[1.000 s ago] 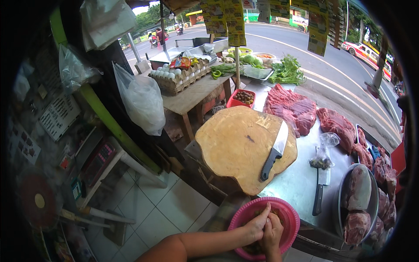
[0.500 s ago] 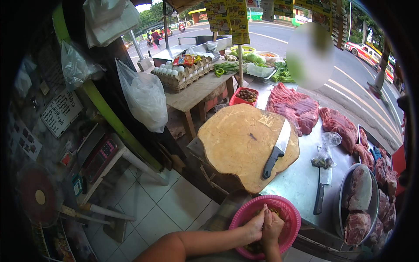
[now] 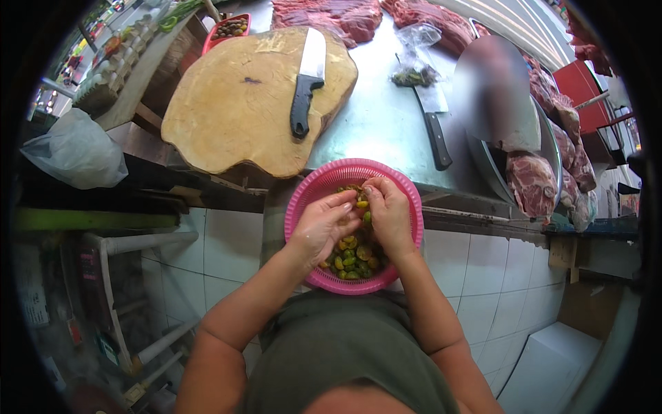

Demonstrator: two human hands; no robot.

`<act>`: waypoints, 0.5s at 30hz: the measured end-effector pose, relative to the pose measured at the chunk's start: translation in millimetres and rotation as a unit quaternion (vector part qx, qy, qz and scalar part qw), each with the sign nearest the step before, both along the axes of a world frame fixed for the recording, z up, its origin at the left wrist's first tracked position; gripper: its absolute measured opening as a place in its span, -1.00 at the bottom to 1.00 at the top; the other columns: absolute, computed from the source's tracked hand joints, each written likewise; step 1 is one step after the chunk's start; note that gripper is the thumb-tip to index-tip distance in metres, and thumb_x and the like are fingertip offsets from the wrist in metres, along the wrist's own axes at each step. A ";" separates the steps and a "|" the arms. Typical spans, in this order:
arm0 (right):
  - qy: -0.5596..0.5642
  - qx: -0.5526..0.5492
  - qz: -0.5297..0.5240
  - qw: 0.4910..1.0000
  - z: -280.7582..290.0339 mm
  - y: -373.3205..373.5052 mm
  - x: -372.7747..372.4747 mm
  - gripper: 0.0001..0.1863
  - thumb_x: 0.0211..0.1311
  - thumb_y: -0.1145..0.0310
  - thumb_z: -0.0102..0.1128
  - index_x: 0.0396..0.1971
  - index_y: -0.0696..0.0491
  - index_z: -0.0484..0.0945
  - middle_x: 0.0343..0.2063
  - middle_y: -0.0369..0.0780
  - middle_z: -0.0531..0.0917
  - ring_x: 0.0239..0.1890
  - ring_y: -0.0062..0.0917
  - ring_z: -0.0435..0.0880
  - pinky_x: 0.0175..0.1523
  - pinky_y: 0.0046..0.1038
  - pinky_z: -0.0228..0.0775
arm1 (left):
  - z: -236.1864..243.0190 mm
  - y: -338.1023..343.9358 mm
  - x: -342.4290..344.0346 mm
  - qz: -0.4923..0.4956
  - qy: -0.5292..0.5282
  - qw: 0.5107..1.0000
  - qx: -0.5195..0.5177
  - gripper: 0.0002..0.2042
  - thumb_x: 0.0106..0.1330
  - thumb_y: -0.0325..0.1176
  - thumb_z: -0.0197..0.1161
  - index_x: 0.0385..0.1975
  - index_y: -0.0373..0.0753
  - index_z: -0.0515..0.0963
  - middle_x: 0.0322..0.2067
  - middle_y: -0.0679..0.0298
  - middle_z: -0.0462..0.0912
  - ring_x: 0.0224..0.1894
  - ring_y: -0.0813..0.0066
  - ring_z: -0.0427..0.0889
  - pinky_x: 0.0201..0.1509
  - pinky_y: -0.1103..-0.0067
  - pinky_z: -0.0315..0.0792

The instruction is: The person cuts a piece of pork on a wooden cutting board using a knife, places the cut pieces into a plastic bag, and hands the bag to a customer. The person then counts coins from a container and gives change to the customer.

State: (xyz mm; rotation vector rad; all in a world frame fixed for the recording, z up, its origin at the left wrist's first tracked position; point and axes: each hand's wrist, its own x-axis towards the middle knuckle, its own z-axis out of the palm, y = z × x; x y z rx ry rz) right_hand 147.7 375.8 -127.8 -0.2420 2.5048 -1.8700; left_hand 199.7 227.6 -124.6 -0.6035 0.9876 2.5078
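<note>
A pink plastic basket (image 3: pixel 298 201) rests on my lap, full of small green and yellow citrus fruits (image 3: pixel 351 262), several of them looking cut or squeezed. Over the fruit, my left hand (image 3: pixel 327 224) is half turned up, its fingers apart and slightly bent. Beside it my right hand (image 3: pixel 389 214) is closed in a pinch, with a small yellowish citrus piece (image 3: pixel 362 204) at its fingertips, between the two hands. Its curled fingers partly hide what it grips.
Beyond the basket stands a thick wooden chopping block (image 3: pixel 241 103) with a black-handled knife (image 3: pixel 302 103) on it. On the metal table lie a cleaver (image 3: pixel 436 131), a plastic bag (image 3: pixel 416 58), raw meat (image 3: pixel 331 17) and a metal basin (image 3: pixel 493 162) of meat. Egg trays (image 3: pixel 114 76) are at far left.
My hands were clasped together above the basket; now they have come apart, the left one loosened. My view has tilted down, so my lap and both forearms show more fully.
</note>
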 end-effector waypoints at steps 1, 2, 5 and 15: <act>-0.029 0.014 -0.002 0.999 3.4 1.8 1.8 -0.82 0.37 0.43 0.05 -0.30 0.24 0.55 -0.42 0.00 0.65 -0.36 -0.13 0.64 -0.24 -0.27 0.45 | 1.9 -4.0 1.6 -0.004 0.029 0.998 -0.062 -0.72 0.47 -0.48 0.04 0.13 -0.30 0.48 0.03 0.16 0.57 0.18 0.41 0.51 0.18 0.38 0.47; -0.055 0.025 -0.004 0.998 5.5 4.9 3.5 -0.83 0.36 0.43 0.07 -0.27 0.24 0.55 -0.37 -0.01 0.66 -0.31 -0.14 0.65 -0.18 -0.28 0.46 | 2.7 -6.5 2.7 -0.023 0.042 0.992 -0.117 -0.64 0.39 -0.48 0.13 0.18 -0.36 0.44 0.16 0.03 0.47 0.30 0.29 0.40 0.29 0.36 0.39; -0.018 0.129 0.048 0.990 14.1 10.7 8.3 -0.78 0.33 0.40 0.13 -0.15 0.24 0.53 -0.16 0.02 0.62 -0.10 -0.13 0.61 0.00 -0.27 0.45 | 9.2 -9.3 8.3 -0.150 0.204 0.813 -0.524 -0.51 0.29 -0.42 0.25 0.22 -0.42 0.39 0.26 -0.10 0.33 0.35 0.13 0.31 0.40 0.32 0.25; -0.056 0.341 0.157 0.925 23.9 23.8 43.7 -0.10 0.02 0.45 0.41 0.34 0.24 0.09 0.17 0.20 0.29 0.16 0.13 0.36 0.25 -0.02 0.30 | 6.7 5.3 26.6 -0.314 0.138 0.680 -0.647 -0.04 0.04 -0.39 0.43 0.41 -0.47 -0.06 0.34 -0.25 0.10 0.37 -0.19 0.16 0.46 0.26 0.12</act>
